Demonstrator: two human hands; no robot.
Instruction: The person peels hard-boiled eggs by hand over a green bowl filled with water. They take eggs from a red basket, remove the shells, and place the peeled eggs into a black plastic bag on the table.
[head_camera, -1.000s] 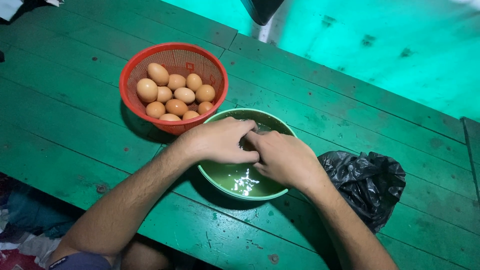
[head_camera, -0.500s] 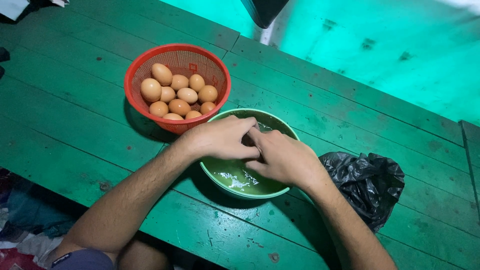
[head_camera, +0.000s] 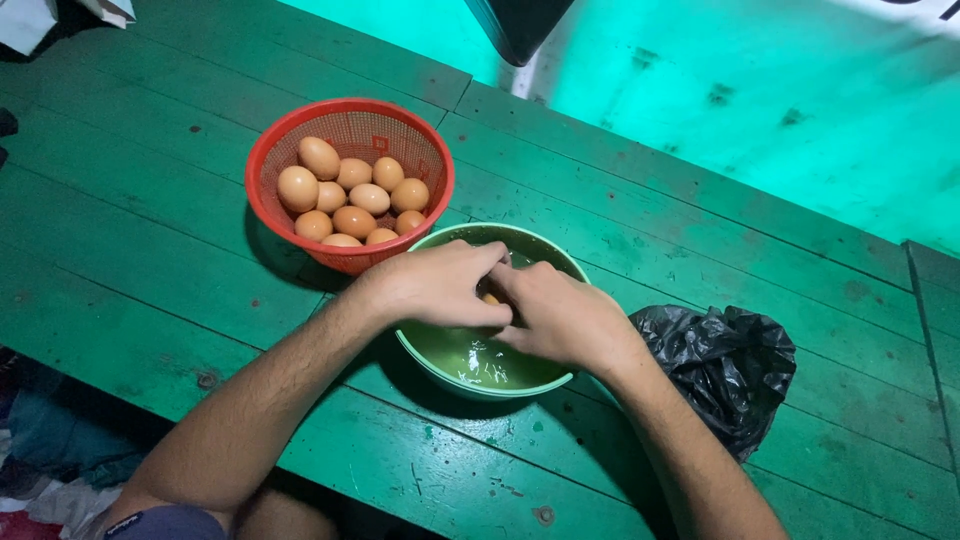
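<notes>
Both hands, left hand (head_camera: 440, 285) and right hand (head_camera: 560, 320), stay closed together on a brown egg (head_camera: 490, 298) over the green bowl (head_camera: 560, 382) at frame centre; clear liquid now pools inside, so the cracking seems underway.

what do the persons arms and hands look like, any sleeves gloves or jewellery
Both arms are bare from wrist to past the elbow, with no sleeves showing on the forearms. The left hand and right hand wear no gloves, and no rings, watch or bracelets show. Fine hair shows on the forearms. A bit of grey-blue fabric shows at the bottom edge by the left upper arm.
</notes>
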